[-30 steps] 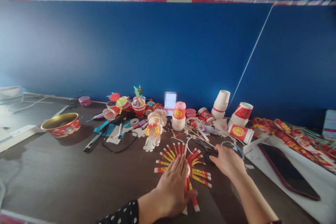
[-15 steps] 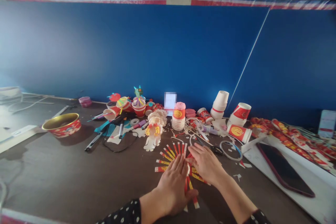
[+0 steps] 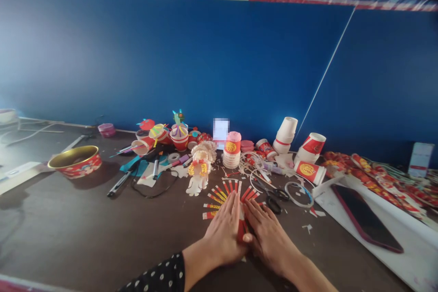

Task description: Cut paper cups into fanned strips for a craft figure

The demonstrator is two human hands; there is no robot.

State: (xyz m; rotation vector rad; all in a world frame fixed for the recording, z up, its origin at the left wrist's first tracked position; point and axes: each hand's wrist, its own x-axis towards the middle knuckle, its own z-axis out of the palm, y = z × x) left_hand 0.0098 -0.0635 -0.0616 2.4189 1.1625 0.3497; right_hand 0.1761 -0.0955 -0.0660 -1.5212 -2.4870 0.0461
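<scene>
A red-and-yellow paper cup cut into strips (image 3: 209, 215) lies splayed on the dark table, its strips fanned out like rays. My left hand (image 3: 224, 228) rests flat on its left side, fingers straight and together, pointing away from me. On the right side, my right hand (image 3: 268, 232) presses down with fingers stretched out and slightly apart. Both palms cover the middle and near strips, and the thumbs almost meet. Just beyond my right fingers lie black-handled scissors (image 3: 282, 195).
A white ruffled paper craft (image 3: 200, 169) and a stack of cups with a pink top (image 3: 232, 148) stand behind. To the left is a red-and-gold bowl (image 3: 77, 164). At right, a phone (image 3: 367, 219) lies in a white tray (image 3: 393, 262). Paper scraps and a tape roll (image 3: 298, 195) lie nearby.
My right hand has slid nearer to me and flattened on the right strips, uncovering the strips at upper right and more of the scissors. My left hand stays nearly in place.
</scene>
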